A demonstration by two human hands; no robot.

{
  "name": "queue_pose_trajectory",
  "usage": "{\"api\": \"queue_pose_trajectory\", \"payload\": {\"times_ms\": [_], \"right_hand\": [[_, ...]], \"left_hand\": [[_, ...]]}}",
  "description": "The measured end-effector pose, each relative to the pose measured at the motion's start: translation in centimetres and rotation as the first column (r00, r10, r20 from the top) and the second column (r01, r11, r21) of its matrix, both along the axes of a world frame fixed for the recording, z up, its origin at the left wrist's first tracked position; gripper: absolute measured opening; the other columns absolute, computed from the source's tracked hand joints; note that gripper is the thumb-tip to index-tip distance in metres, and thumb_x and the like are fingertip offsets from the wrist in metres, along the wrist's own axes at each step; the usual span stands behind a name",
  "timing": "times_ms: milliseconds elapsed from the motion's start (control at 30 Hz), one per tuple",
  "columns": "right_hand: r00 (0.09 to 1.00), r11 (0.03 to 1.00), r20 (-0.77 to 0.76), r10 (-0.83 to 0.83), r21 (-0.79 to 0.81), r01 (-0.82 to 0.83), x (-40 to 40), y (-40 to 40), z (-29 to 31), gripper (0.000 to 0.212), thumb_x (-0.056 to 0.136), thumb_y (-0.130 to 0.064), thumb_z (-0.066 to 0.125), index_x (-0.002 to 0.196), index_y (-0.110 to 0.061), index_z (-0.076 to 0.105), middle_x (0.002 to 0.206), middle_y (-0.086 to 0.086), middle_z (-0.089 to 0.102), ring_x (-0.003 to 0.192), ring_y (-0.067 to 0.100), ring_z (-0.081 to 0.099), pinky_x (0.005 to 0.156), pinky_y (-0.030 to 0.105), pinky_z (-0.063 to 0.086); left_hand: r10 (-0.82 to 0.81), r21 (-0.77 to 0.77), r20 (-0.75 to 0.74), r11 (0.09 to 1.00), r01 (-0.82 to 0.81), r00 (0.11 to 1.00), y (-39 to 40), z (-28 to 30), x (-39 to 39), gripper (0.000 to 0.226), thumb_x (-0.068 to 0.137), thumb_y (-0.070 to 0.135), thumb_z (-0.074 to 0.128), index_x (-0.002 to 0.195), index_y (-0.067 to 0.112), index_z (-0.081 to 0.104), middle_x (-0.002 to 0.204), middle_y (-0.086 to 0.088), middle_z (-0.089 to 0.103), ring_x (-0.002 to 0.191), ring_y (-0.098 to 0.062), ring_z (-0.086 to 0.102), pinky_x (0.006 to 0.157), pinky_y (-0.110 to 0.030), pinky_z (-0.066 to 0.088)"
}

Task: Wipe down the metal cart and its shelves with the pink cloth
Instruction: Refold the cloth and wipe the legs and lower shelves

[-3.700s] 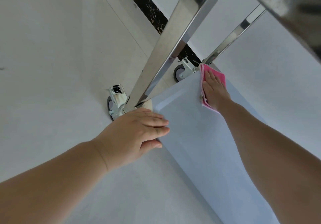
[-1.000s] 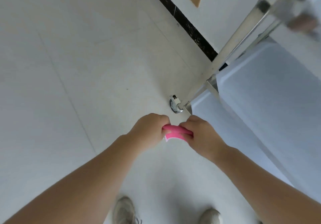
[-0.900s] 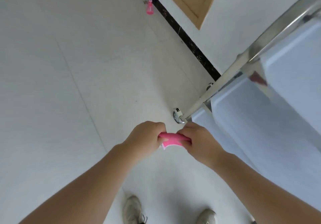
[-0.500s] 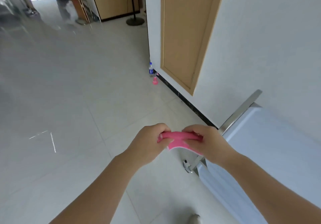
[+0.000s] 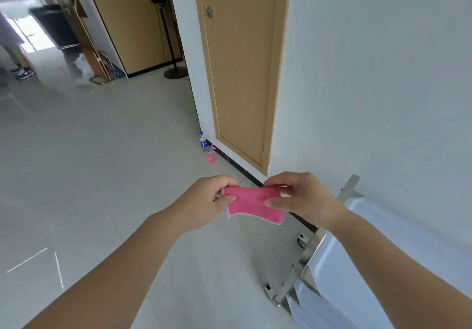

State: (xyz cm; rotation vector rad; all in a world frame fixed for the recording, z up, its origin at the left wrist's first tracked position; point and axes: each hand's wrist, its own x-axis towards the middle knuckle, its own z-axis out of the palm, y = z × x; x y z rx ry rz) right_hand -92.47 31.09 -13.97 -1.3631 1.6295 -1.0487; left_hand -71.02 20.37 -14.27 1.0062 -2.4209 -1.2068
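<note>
Extending past the right frame edge, the steel-framed metal cart (image 5: 316, 247) is cut off; left hand (image 5: 204, 201) and right hand (image 5: 304, 198) each pinch the soft pink rectangular cloth (image 5: 252, 205).

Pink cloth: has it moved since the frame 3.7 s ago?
Yes. Then it lay flat on the cart's bottom shelf; now the pink cloth is lifted above the cart, stretched between left hand and right hand.
</note>
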Motion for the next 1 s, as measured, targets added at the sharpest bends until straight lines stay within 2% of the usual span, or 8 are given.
{"api": "queue_pose_trajectory", "payload": {"times_ms": [133,233,333,467,600,667,800,1000], "right_hand": [[0.987,0.996,-0.144,-0.073,-0.066,0.064,-0.6,-4.6,0.5,0.027,0.073,-0.002,0.074,0.083,-0.027,0.070,0.085,-0.007,0.070,0.083,0.011,0.066,0.082,0.026,0.053],[0.959,0.988,-0.254,-0.129,-0.120,0.101,-0.5,-8.9,0.1,0.022,0.075,0.002,0.068,0.085,-0.017,0.073,0.076,-0.017,0.068,0.073,0.000,0.061,0.069,0.011,0.047],[0.924,0.976,-0.326,-0.200,-0.147,0.159,0.0,-13.1,-0.4,0.023,0.076,0.004,0.065,0.092,-0.011,0.074,0.072,-0.028,0.063,0.072,-0.009,0.058,0.069,0.005,0.043],[0.856,0.968,-0.453,-0.252,-0.137,0.212,0.7,-17.9,-0.2,0.025,0.080,0.001,0.065,0.101,-0.010,0.071,0.088,-0.004,0.068,0.078,0.010,0.059,0.073,0.018,0.045],[0.760,0.963,-0.608,-0.229,-0.028,0.268,0.6,-20.2,-0.1,0.031,0.080,0.001,0.061,0.109,-0.008,0.069,0.096,0.007,0.064,0.082,0.021,0.058,0.079,0.030,0.046],[0.741,0.942,-0.631,-0.229,0.048,0.332,0.1,-20.3,-0.5,0.030,0.078,0.002,0.057,0.104,-0.007,0.069,0.095,0.007,0.062,0.081,0.019,0.056,0.078,0.028,0.044],[0.689,0.841,-0.643,-0.335,0.126,0.526,-2.4,-19.1,-2.0,0.030,0.079,0.002,0.051,0.100,-0.012,0.066,0.092,0.002,0.066,0.083,0.018,0.057,0.075,0.024,0.044],[0.470,0.572,-0.665,-0.580,0.078,0.817,-7.5,-16.0,-5.8,0.015,0.081,-0.010,0.056,0.090,-0.021,0.052,0.082,0.002,0.062,0.077,0.024,0.057,0.067,0.040,0.050]], "left_hand": [[-0.042,-0.009,-0.024,0.999,0.042,0.999,-4.8,0.1,-1.0,0.030,0.089,0.011,0.054,0.092,0.040,0.060,0.089,-0.002,0.065,0.077,-0.012,0.062,0.066,-0.019,0.047],[-0.084,0.004,-0.048,0.996,0.085,0.995,-9.6,-0.4,-1.7,0.027,0.088,0.009,0.056,0.093,0.035,0.060,0.088,-0.006,0.065,0.080,-0.018,0.063,0.072,-0.030,0.050],[-0.159,0.041,-0.108,0.986,0.164,0.981,-15.0,-1.1,-2.7,0.017,0.083,0.015,0.065,0.094,0.027,0.064,0.089,0.003,0.068,0.083,-0.016,0.065,0.079,-0.036,0.053],[-0.249,-0.028,-0.131,0.969,0.247,0.960,-22.4,-2.0,-4.8,0.016,0.079,0.023,0.072,0.084,0.035,0.063,0.089,0.010,0.069,0.084,-0.012,0.065,0.079,-0.033,0.053],[-0.414,-0.075,-0.089,0.910,0.408,0.906,-27.3,-2.5,-7.7,0.021,0.079,0.023,0.071,0.081,0.042,0.061,0.082,0.020,0.065,0.075,0.002,0.059,0.067,-0.009,0.044],[-0.514,-0.065,-0.051,0.857,0.510,0.857,-28.7,-2.8,-9.9,0.021,0.079,0.022,0.070,0.084,0.040,0.061,0.083,0.018,0.065,0.076,0.000,0.059,0.069,-0.015,0.046],[-0.687,-0.040,-0.007,0.726,0.686,0.727,-28.8,-4.1,-15.9,0.020,0.080,0.015,0.068,0.088,0.033,0.063,0.087,0.007,0.065,0.082,-0.017,0.062,0.078,-0.038,0.052],[-0.837,-0.079,0.062,0.538,0.839,0.543,-26.9,-6.7,-25.3,0.025,0.082,0.005,0.062,0.099,0.023,0.065,0.095,0.006,0.060,0.087,-0.014,0.056,0.082,-0.032,0.048]]}}
